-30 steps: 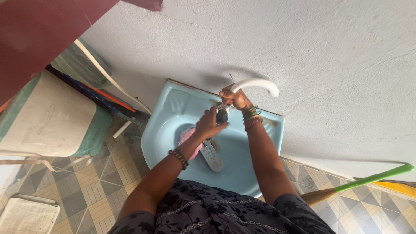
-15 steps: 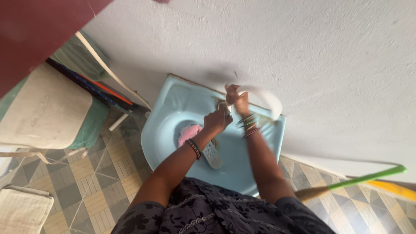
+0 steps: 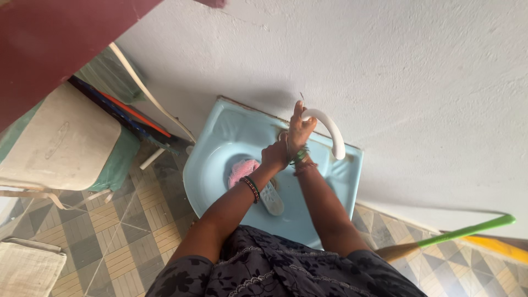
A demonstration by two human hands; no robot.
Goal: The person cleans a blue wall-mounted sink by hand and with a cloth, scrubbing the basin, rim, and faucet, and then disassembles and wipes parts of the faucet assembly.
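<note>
The tap is white and curved, fixed at the back edge of the pale blue sink, its spout arching to the right over the rim. The right hand rests against the base of the tap with its fingers stretched upward and together — whether it grips anything cannot be told. The left hand is curled just below it, touching the right wrist near the green and red bangles; what its fingers close on is hidden. In the basin lie a pink scrubber and, just beside it, a grey sandal. Further out — a green-handled broom leans along the wall at the right, and a pale chair stands on the tiled floor at the left.
</note>
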